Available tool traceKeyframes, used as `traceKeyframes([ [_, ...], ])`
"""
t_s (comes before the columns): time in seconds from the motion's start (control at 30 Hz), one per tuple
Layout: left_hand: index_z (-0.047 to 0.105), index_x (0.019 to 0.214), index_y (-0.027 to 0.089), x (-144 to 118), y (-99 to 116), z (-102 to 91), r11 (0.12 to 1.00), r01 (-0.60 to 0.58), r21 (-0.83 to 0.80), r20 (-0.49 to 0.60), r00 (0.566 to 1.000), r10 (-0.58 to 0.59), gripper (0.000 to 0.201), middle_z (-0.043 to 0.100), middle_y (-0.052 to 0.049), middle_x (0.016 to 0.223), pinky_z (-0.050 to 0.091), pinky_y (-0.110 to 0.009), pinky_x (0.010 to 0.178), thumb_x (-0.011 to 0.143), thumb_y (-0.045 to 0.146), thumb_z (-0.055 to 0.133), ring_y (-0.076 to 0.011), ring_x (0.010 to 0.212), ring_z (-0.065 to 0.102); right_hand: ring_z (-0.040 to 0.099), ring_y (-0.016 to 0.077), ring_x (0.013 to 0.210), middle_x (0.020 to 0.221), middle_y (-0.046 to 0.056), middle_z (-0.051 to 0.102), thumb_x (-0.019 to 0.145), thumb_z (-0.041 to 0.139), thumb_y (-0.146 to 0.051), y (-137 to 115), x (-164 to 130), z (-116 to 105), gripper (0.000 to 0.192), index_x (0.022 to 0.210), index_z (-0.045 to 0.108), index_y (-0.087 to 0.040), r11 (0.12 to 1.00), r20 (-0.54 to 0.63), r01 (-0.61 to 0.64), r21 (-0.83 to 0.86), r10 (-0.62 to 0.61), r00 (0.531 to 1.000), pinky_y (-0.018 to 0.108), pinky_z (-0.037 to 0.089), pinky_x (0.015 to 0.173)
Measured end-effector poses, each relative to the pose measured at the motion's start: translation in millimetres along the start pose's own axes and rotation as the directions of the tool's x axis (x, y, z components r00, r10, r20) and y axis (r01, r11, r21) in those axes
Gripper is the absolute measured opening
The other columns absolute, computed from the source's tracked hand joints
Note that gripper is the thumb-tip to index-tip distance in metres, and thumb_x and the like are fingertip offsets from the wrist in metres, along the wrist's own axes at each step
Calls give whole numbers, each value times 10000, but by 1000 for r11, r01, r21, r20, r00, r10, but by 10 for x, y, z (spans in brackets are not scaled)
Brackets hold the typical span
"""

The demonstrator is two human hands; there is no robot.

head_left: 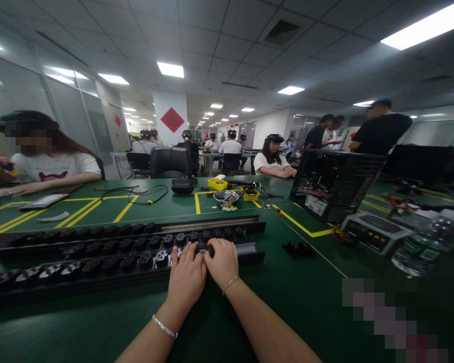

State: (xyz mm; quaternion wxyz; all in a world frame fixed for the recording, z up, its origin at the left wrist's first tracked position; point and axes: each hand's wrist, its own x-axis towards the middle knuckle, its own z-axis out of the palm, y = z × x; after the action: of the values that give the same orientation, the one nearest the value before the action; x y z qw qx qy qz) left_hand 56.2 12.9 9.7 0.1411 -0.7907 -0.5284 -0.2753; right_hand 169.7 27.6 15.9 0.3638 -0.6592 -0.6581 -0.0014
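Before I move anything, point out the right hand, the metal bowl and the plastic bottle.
Right hand [223, 259]: head view, on the back of the hand.
Metal bowl [226, 201]: head view, on its near wall.
Plastic bottle [419, 251]: head view, on its green label.

left hand, right hand, at black rail; grip unclear

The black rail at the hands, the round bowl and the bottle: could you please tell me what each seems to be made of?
Black rail: perhaps dark-coated metal or plastic; its satin look leaves that open.
Round bowl: probably polished metal, given its bright silvery reflections.
Bottle: likely clear, glossy plastic, since it is see-through with highlights.
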Motion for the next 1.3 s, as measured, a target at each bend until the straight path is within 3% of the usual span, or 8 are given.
traceKeyframes([
  [0.73,634,833,209,0,-16,34,1000,-2,2,-15,1000,2,259,573,-84,1216,162,-527,1079,846,240,377,-237,1192,459,507,182,921,889,5,605,721,541,-241,-33,0,-28,136,847,591,-260,998,1,-60,-29,60,998,331,276,905],
  [0.97,632,826,203,2,-4,13,1000,0,-5,-9,1000,0,255,578,-89,1210,167,-531,1076,843,236,380,-240,1189,462,503,192,960,941,34,603,711,534,-235,-12,-2,-23,250,958,573,-233,996,-25,-82,-29,81,996,334,274,928],
  [1.3,638,810,206,4,0,-5,1000,-10,-17,-38,999,9,260,593,-91,1181,191,-540,1067,837,237,382,-245,1170,478,494,195,961,943,43,588,708,531,-257,-5,-2,-10,213,915,576,-226,992,-31,-85,-90,83,996,328,295,913],
])
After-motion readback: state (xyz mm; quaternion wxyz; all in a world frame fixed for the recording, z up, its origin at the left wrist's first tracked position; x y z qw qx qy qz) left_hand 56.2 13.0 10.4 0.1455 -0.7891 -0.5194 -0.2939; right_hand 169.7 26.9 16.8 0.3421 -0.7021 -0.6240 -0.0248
